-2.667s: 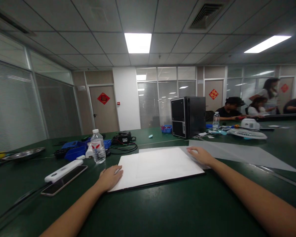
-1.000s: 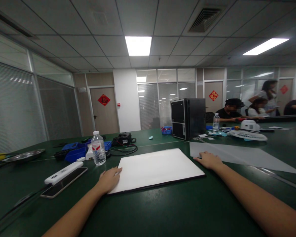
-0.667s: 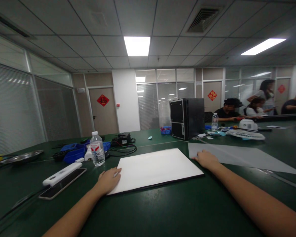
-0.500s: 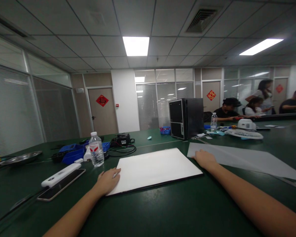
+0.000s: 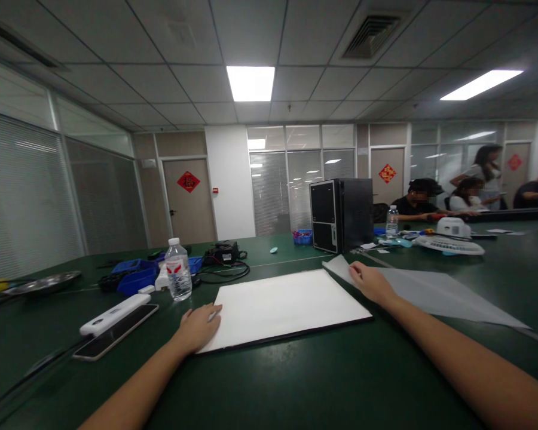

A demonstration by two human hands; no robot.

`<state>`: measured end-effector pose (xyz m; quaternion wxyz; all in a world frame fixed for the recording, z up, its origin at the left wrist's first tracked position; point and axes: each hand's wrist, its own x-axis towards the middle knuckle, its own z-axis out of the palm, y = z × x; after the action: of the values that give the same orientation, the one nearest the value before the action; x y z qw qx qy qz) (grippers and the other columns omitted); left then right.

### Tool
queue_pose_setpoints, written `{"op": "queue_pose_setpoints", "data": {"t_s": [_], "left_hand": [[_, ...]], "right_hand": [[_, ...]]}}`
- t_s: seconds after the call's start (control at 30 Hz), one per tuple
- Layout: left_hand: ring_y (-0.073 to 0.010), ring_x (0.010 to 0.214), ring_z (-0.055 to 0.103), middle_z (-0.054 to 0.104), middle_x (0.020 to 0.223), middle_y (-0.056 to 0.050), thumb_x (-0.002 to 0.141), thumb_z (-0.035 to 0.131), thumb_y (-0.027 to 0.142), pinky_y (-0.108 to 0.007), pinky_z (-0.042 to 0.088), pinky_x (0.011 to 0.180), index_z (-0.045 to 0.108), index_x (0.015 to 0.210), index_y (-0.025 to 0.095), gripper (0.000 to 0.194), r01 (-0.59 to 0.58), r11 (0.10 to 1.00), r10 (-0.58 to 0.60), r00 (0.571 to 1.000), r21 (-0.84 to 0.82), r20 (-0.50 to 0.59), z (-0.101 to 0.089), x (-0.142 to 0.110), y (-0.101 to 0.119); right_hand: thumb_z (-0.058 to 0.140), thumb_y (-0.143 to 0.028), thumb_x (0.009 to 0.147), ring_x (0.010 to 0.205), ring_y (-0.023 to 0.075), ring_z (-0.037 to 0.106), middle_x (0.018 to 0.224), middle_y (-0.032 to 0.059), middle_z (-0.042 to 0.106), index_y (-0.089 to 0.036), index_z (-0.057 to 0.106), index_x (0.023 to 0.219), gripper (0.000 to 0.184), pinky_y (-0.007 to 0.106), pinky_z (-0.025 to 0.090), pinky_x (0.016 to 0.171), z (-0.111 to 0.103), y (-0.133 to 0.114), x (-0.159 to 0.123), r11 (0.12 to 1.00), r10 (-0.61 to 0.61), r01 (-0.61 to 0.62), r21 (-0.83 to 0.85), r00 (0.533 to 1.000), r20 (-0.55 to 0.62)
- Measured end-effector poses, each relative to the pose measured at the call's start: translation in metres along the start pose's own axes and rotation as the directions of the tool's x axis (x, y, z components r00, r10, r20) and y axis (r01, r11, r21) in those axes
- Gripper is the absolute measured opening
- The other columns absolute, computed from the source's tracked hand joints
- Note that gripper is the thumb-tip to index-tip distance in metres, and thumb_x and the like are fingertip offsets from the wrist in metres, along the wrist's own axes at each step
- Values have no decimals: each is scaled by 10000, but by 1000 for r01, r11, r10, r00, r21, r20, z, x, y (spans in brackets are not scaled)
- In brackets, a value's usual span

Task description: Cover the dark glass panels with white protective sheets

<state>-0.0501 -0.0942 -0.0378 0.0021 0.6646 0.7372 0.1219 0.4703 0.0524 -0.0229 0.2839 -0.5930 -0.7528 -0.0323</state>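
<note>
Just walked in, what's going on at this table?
A person's left hand rests on the left edge of a flat white rectangular panel; whether it clamps the edge is unclear. The right hand has a translucent grey sheet in its grip near one corner. Most of the sheet lies spread right of the panel, on a dark green table.

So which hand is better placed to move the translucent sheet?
Probably the right hand: it seems to pinch the translucent sheet, while the left hand is at the white panel.
</note>
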Motion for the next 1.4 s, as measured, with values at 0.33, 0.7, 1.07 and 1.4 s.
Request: {"op": "queue_pose_setpoints", "data": {"t_s": [0.33, 0.7, 1.07, 1.4], "left_hand": [[-313, 1432, 477, 539, 1526, -103, 988, 616, 451, -641, 300, 1214, 575, 1398, 222, 471, 4, 1000, -4, 1000, 11, 0, 1, -1, 2], [-314, 1433, 477, 537, 1529, -103, 989, 614, 451, -643, 299, 1214, 568, 1406, 222, 478, 0, 1000, 0, 1000, 7, 7, -4, -3, 5], [-304, 1361, 537, 551, 1499, -104, 977, 636, 447, -603, 410, 1149, 574, 1385, 219, 472, -1, 1000, 1, 1000, 8, 0, -9, -7, 9], [-298, 1346, 550, 563, 1483, -102, 979, 634, 444, -595, 424, 1140, 584, 1371, 217, 456, -1, 1000, 1, 1000, -1, -3, -9, -7, 13]], "right_hand": [[300, -599, 1019, 1089, 334, 680, 1143, 163, 752, -209, 739, 1100, 593, 461, 485, 953, -1, 1, 0, 1000, -14, 14, 0, 998, 53], [259, -625, 1020, 1235, 308, 639, 1351, 108, 699, -258, 704, 1311, 646, 427, 479, 1033, 3, 9, 4, 995, 9, 11, -95, 977, 212], [416, -560, 998, 1177, 343, 678, 1289, 173, 719, -178, 744, 1243, 559, 499, 514, 1001, 1, 21, -6, 997, 17, 2, -73, 967, 255], [371, -623, 996, 1318, 353, 581, 1426, 171, 637, -156, 655, 1381, 669, 494, 409, 1136, -2, 2, -4, 992, -124, 120, 34, 966, 226]]}}
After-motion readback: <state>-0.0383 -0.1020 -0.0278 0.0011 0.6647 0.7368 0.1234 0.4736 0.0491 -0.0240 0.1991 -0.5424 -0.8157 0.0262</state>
